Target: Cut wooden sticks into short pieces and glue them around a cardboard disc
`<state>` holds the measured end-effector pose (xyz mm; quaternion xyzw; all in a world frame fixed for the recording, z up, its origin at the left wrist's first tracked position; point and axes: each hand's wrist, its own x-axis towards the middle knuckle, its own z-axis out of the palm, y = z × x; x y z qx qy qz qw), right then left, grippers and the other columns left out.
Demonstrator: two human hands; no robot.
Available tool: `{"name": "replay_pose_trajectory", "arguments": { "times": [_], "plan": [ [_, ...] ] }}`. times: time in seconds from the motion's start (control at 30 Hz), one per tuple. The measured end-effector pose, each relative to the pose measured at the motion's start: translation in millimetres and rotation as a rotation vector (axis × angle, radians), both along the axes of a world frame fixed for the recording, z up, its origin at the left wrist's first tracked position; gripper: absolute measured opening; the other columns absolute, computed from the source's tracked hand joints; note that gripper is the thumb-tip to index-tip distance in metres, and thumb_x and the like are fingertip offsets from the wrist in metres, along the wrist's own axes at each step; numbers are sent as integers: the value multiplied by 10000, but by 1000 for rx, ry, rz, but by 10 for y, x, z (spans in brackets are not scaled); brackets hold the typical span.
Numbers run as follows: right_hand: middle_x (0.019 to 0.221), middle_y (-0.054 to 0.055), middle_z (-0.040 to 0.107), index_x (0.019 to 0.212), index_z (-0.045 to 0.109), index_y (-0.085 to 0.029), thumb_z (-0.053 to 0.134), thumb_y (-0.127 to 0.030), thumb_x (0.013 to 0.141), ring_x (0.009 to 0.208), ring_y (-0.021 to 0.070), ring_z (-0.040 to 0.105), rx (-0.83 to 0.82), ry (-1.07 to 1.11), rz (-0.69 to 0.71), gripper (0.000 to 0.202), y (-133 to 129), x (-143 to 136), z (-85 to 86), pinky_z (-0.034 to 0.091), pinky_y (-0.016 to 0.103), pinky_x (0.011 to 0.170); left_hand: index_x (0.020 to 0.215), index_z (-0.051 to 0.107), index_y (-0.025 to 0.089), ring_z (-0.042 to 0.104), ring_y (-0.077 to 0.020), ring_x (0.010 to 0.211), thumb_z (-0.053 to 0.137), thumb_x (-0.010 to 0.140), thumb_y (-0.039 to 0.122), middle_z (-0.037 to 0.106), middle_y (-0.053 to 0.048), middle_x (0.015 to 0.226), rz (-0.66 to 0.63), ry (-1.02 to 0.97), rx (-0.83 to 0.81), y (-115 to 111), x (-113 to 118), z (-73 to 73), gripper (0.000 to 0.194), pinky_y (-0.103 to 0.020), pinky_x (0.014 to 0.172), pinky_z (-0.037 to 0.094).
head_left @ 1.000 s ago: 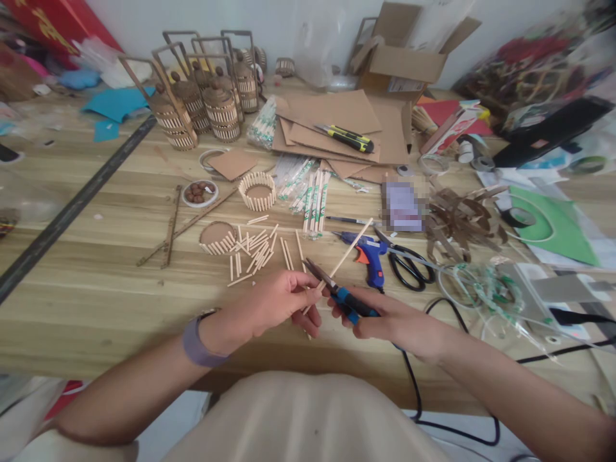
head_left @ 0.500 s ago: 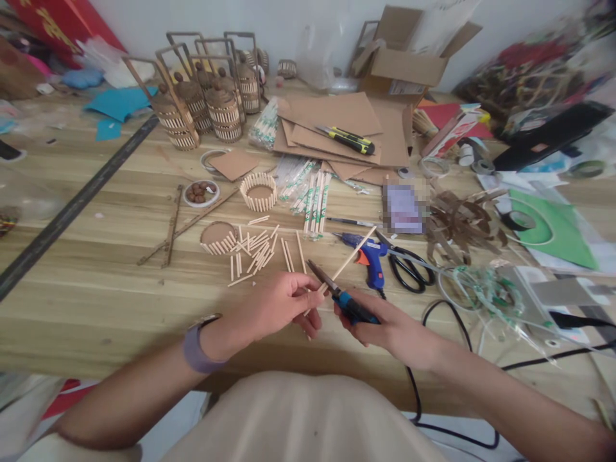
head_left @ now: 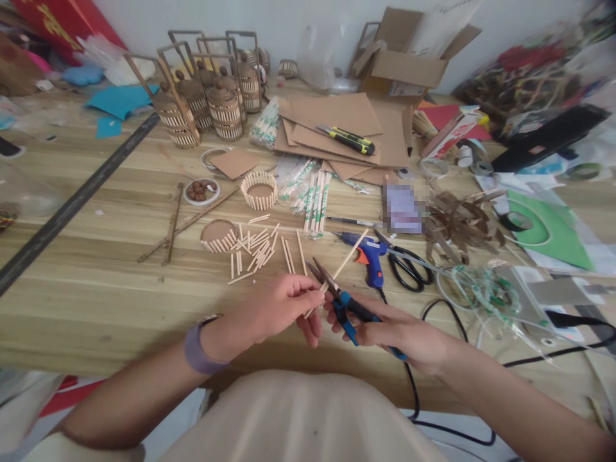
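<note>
My left hand (head_left: 283, 305) pinches thin wooden sticks in its fingertips; one long stick (head_left: 352, 251) slants up and to the right. In my right hand (head_left: 399, 330) is a pair of snips (head_left: 353, 307) with blue and black handles. Their jaws stand apart, beside or around the stick near my left fingertips; which of these I cannot tell. Beyond my left hand lie several short cut sticks (head_left: 260, 249) and a few longer ones (head_left: 287, 255). Near them are a cardboard disc partly edged with short sticks (head_left: 219, 236) and a ring-shaped stick basket (head_left: 260, 190).
A blue glue gun (head_left: 374, 260) and black-handled scissors (head_left: 409, 268) lie right of the stick. Wrapped chopsticks (head_left: 315, 202), cardboard sheets (head_left: 332, 115) with a utility knife (head_left: 347, 140), and a bowl of brown beads (head_left: 202, 191) sit farther back. Handled stick lanterns (head_left: 224, 112) stand behind. A black cable (head_left: 450, 305) trails right.
The snips' jaws and handles have spread apart, and my right-hand fingers have loosened along the handles. The long stick's far end has shifted slightly left; my left hand has barely moved.
</note>
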<state>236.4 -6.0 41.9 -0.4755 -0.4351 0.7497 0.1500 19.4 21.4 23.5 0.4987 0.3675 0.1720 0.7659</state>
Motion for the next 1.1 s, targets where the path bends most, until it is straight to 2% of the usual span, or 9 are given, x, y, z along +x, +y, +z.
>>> {"name": "replay_pose_trajectory", "arguments": {
  "times": [0.17,0.3,0.6,0.67,0.77,0.87,0.97,1.03,1.1],
  "plan": [
    [1019,40,567,1133,611,-189,615,-233,627,944,209,506,4,-21,32,508,-2,7,-18,392,381,899,810,593,159,624,-114,496,546,908,469,646,14,599,-8,35,0,1,8,35,328,-228,538,452],
    [990,35,565,1036,617,-186,606,-231,643,924,202,510,25,-28,47,396,-6,0,0,416,360,859,814,595,160,613,-109,483,514,926,435,636,20,585,-31,74,16,4,8,57,308,-214,514,426],
    [818,24,545,817,562,-199,554,-226,644,771,192,481,305,-229,100,176,-31,-51,-110,403,342,706,741,578,172,598,-92,476,456,959,358,629,33,581,-60,155,97,-5,-9,109,312,-198,505,402],
    [835,22,557,849,576,-200,581,-235,665,788,193,495,305,-224,80,187,-37,-74,-120,413,343,728,729,572,171,582,-87,466,454,957,347,614,36,567,-48,166,100,-3,-14,108,312,-196,500,400],
    [918,23,588,1059,585,-211,625,-292,726,867,200,536,239,-126,31,345,-73,-79,-129,429,346,788,697,549,171,564,-81,467,459,952,360,604,38,572,1,132,127,21,-57,112,330,-201,516,416],
    [1021,53,625,1124,572,-211,626,-386,791,955,218,577,209,-77,-40,380,-142,-26,-173,454,357,825,719,551,177,553,-81,466,469,946,379,593,53,571,112,115,177,71,-145,134,314,-216,554,445],
    [935,60,645,1004,590,-209,559,-445,878,868,218,613,399,-255,-91,270,-181,40,-221,487,353,757,783,560,187,557,-96,475,454,947,350,582,66,558,188,227,242,113,-215,149,254,-225,554,442],
    [865,52,649,939,572,-224,518,-408,919,789,211,622,639,-468,-124,193,-163,53,-219,498,350,716,783,549,194,571,-108,494,433,955,335,588,62,566,132,338,305,118,-212,145,251,-230,553,433],
    [936,68,669,938,557,-238,503,-320,935,865,227,646,925,-632,-167,99,-111,25,-194,512,365,769,747,541,197,579,-123,520,417,966,330,593,48,577,47,471,422,100,-167,130,285,-242,558,421]
  ]
}}
